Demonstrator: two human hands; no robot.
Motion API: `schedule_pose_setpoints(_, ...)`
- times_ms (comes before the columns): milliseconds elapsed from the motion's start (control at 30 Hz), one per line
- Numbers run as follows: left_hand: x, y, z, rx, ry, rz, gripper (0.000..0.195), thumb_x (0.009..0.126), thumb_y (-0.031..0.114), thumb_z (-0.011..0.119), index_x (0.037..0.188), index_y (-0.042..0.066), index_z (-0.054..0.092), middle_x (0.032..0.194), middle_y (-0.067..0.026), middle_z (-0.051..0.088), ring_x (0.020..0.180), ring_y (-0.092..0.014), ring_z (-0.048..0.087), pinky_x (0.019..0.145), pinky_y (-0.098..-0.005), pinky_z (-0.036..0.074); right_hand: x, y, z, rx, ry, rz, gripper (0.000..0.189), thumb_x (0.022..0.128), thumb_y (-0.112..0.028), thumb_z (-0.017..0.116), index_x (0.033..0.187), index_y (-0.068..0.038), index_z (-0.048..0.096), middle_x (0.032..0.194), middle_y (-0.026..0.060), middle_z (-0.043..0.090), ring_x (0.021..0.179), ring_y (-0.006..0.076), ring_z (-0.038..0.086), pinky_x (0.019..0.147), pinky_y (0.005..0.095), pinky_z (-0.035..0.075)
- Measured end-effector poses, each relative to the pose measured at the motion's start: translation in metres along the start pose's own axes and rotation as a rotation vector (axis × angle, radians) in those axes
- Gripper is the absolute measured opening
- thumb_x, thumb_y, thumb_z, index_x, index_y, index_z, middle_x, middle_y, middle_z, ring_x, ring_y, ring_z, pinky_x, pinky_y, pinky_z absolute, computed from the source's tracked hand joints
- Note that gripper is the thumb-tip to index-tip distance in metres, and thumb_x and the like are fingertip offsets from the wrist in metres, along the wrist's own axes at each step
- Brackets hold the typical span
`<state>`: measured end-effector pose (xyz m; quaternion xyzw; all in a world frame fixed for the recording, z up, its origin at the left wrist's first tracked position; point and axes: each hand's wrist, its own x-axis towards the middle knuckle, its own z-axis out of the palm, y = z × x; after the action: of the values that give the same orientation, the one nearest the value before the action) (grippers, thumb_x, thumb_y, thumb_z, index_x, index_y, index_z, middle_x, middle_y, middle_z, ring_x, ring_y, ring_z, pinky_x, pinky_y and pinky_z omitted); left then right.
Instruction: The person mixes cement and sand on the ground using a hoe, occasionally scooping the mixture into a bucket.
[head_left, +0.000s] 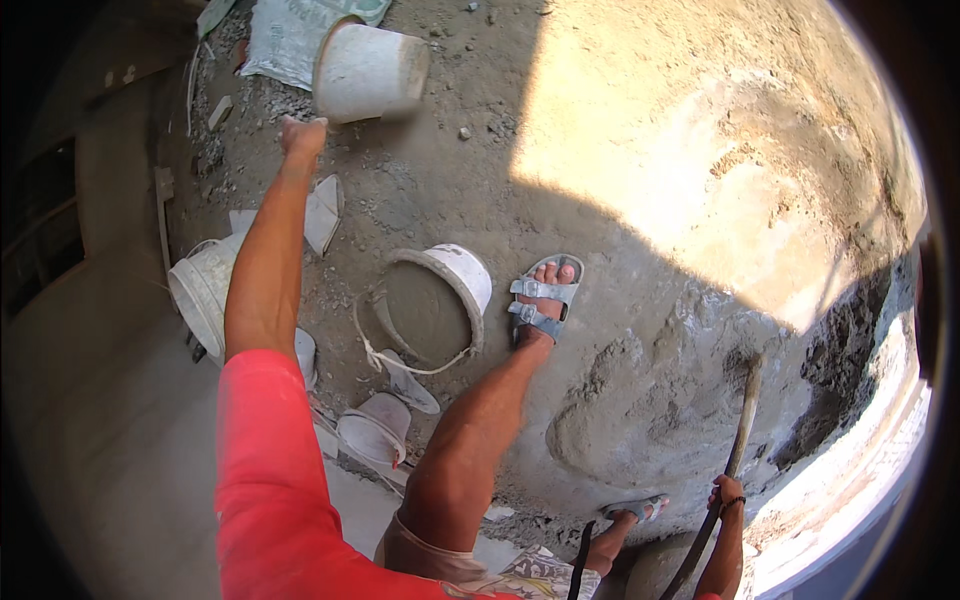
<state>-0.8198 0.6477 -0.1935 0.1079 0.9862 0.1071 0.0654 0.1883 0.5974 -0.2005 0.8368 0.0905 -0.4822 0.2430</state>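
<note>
My left hand (303, 136) reaches far out, right at the lower rim of a tipped white plastic bucket (375, 71). The bucket's mouth faces left, and its lower edge is blurred. Whether my fingers grip the rim or are just off it is unclear. Down at the right, my right hand (727, 491), with a dark bracelet at the wrist, is closed around a long wooden tool handle (744, 420). The handle's far end is sunk in wet grey mortar (660, 397), so the tool head is hidden. Closer in, a white bucket (466, 271) with a rope handle holds grey mortar.
Stacked whitish buckets (202, 292) stand under my left arm. A small pail (375, 427) lies beside a sandal (409, 382) near my leg. My sandalled foot (547, 292) is beside the mortar bucket. A plastic sack (289, 37) lies at the top, and broken tile (322, 214) nearby.
</note>
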Motion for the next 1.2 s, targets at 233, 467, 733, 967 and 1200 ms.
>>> schedule_pose_setpoints(233, 0.029, 0.022, 0.030, 0.352, -0.113, 0.333, 0.059, 0.080, 0.028, 0.067, 0.132, 0.009, 0.049, 0.131, -0.0248, 0.046, 0.121, -0.038, 0.045, 0.102, -0.0489, 0.031, -0.022, -0.023, 0.006, 0.002, 0.017, 0.029, 0.017, 0.075, -0.010, 0.060, 0.082, 0.002, 0.050, 0.060, 0.0081, 0.049, 0.043, 0.0215, 0.051, 0.038, 0.0418, 0.044)
schedule_pose_setpoints(467, -0.166, 0.141, 0.027, 0.370, -0.039, 0.889, 0.049, 0.080, 0.024, 0.065, 0.123, 0.005, 0.054, 0.115, -0.0155, 0.055, 0.113, -0.035, 0.047, 0.097, -0.0474, 0.033, -0.025, -0.017, 0.006, 0.039, 0.019, 0.047, 0.015, 0.076, -0.011, 0.060, 0.081, 0.000, 0.051, 0.058, 0.0068, 0.048, 0.042, 0.0207, 0.050, 0.038, 0.0402, 0.044)
schedule_pose_setpoints(733, -0.399, 0.280, 0.113, 0.180, -0.236, 1.538, 0.018, 0.078, 0.011, 0.059, 0.096, 0.011, 0.059, 0.089, -0.0104, 0.058, 0.089, -0.029, 0.056, 0.080, -0.0442, 0.038, -0.035, -0.020, 0.001, 0.039, 0.020, -0.064, 0.019, 0.075, -0.010, 0.064, 0.068, 0.004, 0.054, 0.056, 0.0101, 0.053, 0.040, 0.0213, 0.053, 0.036, 0.0391, 0.044)
schedule_pose_setpoints(967, -0.525, 0.348, 0.317, 0.071, 0.037, 1.823, 0.018, 0.084, 0.018, 0.052, 0.098, 0.016, 0.063, 0.091, -0.0081, 0.060, 0.088, -0.025, 0.055, 0.076, -0.0416, 0.039, -0.017, -0.011, -0.003, 0.014, 0.015, -0.168, 0.026, 0.075, -0.012, 0.062, 0.064, 0.009, 0.054, 0.052, 0.0112, 0.055, 0.041, 0.0231, 0.058, 0.037, 0.0394, 0.045)
schedule_pose_setpoints(1200, -0.566, 0.305, 0.364, 0.377, 0.083, 1.734, 0.037, 0.079, 0.026, 0.064, 0.113, 0.015, 0.058, 0.100, -0.0101, 0.057, 0.095, -0.028, 0.053, 0.080, -0.0434, 0.038, -0.014, 0.008, 0.009, -0.056, 0.016, -0.215, 0.032, 0.074, -0.018, 0.062, 0.065, 0.012, 0.056, 0.054, 0.0188, 0.059, 0.049, 0.0281, 0.064, 0.051, 0.0384, 0.052)
